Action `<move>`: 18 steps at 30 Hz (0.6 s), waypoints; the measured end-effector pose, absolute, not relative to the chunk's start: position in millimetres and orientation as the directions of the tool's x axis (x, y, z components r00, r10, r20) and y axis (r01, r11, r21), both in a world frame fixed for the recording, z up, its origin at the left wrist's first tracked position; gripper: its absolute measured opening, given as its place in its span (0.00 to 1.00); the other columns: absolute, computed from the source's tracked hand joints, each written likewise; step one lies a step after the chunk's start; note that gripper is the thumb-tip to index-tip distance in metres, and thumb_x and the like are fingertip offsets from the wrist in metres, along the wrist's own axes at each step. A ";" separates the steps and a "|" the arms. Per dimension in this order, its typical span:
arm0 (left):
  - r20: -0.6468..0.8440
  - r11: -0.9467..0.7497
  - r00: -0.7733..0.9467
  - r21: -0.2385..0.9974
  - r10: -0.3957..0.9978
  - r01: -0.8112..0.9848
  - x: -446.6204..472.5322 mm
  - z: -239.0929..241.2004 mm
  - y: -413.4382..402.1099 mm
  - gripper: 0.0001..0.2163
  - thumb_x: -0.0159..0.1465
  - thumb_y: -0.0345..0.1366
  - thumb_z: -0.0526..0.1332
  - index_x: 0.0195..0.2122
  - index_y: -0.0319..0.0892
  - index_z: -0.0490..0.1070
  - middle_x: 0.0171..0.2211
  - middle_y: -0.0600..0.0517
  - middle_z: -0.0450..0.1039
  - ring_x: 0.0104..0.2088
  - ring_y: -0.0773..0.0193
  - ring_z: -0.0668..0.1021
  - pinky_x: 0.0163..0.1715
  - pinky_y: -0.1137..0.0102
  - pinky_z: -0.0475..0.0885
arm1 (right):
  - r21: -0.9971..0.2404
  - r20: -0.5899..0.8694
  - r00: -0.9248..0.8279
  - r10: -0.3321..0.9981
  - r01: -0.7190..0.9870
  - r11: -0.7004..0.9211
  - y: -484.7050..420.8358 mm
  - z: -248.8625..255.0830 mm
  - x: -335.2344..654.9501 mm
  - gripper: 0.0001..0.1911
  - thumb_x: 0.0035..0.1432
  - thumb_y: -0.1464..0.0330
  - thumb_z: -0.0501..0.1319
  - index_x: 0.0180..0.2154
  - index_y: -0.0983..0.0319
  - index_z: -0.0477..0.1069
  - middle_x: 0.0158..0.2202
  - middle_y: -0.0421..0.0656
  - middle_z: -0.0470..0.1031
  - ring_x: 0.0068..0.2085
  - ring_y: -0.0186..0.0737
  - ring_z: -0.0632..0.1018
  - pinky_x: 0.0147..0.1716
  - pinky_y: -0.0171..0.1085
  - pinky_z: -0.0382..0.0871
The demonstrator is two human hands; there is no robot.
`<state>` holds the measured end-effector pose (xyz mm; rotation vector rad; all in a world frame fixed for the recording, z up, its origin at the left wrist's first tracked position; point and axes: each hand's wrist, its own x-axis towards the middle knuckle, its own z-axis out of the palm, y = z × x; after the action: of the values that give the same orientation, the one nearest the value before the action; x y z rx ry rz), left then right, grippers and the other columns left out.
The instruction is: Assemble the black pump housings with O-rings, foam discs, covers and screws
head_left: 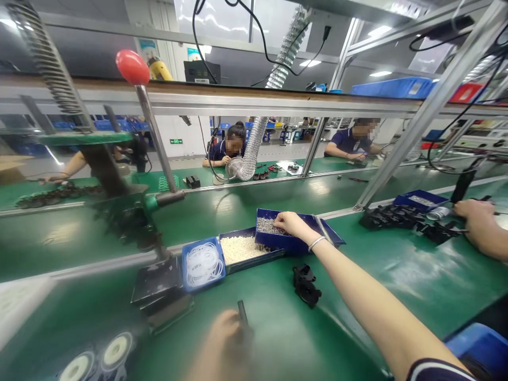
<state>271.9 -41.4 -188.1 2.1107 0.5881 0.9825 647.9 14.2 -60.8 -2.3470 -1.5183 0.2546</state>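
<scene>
My right hand (291, 224) reaches into a blue bin of small metal parts (270, 225), its fingers closed and their tips down among the parts. Whatever those fingertips pinch is hidden. Blurred by motion, my left hand (228, 328) is low in the middle, closed around a dark rod-shaped part (243, 313) that points up. A black moulded part (307, 286) lies on the green mat (273, 338) below my right wrist. Left of the metal parts are a bin of small cream pieces (243, 248) and a blue tray of clear-white rings (204, 264).
A hand press with a red knob (133, 67) and a black base (156, 283) stands at left. White round parts (117, 350) lie lower left. Right, a neighbour's hand (478, 222) works near black parts (391, 216). A metal post (420, 114) slants up nearby. Other people sit opposite.
</scene>
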 end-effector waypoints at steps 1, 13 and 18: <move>0.467 -0.642 0.597 0.759 0.652 0.107 274.9 -187.5 -42.1 0.13 0.57 0.34 0.65 0.44 0.45 0.72 0.43 0.42 0.75 0.45 0.52 0.80 0.41 0.64 0.78 | -0.416 0.025 0.429 0.903 0.826 -0.381 13.0 -62.3 650.6 0.12 0.64 0.63 0.62 0.34 0.67 0.73 0.31 0.41 0.76 0.33 0.33 0.77 0.39 0.37 0.73; 0.483 -0.746 0.665 0.644 0.570 0.173 282.6 -180.2 -52.7 0.15 0.56 0.21 0.58 0.43 0.41 0.69 0.39 0.46 0.73 0.39 0.63 0.80 0.37 0.72 0.76 | -0.760 -0.044 0.479 0.876 0.553 -0.341 12.1 -68.3 664.9 0.10 0.66 0.66 0.60 0.36 0.68 0.72 0.25 0.37 0.73 0.22 0.26 0.72 0.25 0.28 0.69; 0.451 -0.715 0.681 0.681 0.577 0.155 275.4 -175.2 -54.1 0.18 0.57 0.30 0.62 0.50 0.42 0.68 0.49 0.39 0.71 0.45 0.57 0.80 0.42 0.67 0.77 | -0.831 -0.020 0.479 0.878 0.480 -0.281 6.6 -59.1 662.6 0.08 0.62 0.69 0.63 0.34 0.69 0.71 0.22 0.36 0.71 0.20 0.26 0.70 0.22 0.28 0.66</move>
<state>275.4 -54.1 -175.2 2.2747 0.5602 0.8931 662.6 6.6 -59.1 -1.9239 -1.1280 0.6275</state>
